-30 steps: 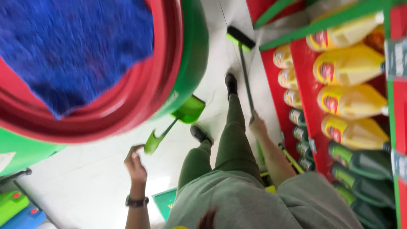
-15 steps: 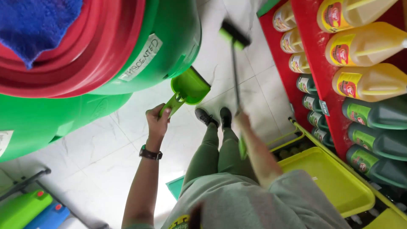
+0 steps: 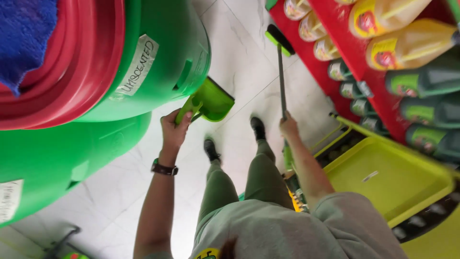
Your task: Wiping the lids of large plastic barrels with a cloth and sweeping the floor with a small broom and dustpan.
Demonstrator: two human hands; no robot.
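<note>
In a shop aisle, my left hand [image 3: 173,128] grips the handle of a green dustpan [image 3: 209,101], fingers wrapped tight around it. The pan's long axis runs from my hand up and to the right, its scoop end pointing toward the far floor, held in the air just beside the wall of a green drum [image 3: 167,57]. My right hand [image 3: 289,128] is closed around the shaft of a broom [image 3: 281,72]; its long axis runs almost straight away from me, the green-and-dark head at the far end resting near the foot of the red shelf [image 3: 335,52].

My two black shoes [image 3: 235,139] stand between the two tools on the white tiled floor [image 3: 239,62]. Open floor stretches ahead between drum and shelf, a narrow lane. On the left the stacked green drums and a red tub [image 3: 81,72] crowd close; on the right, shelves of yellow and green bottles [image 3: 407,48] and a yellow-green tray [image 3: 383,177] hem in my right arm.
</note>
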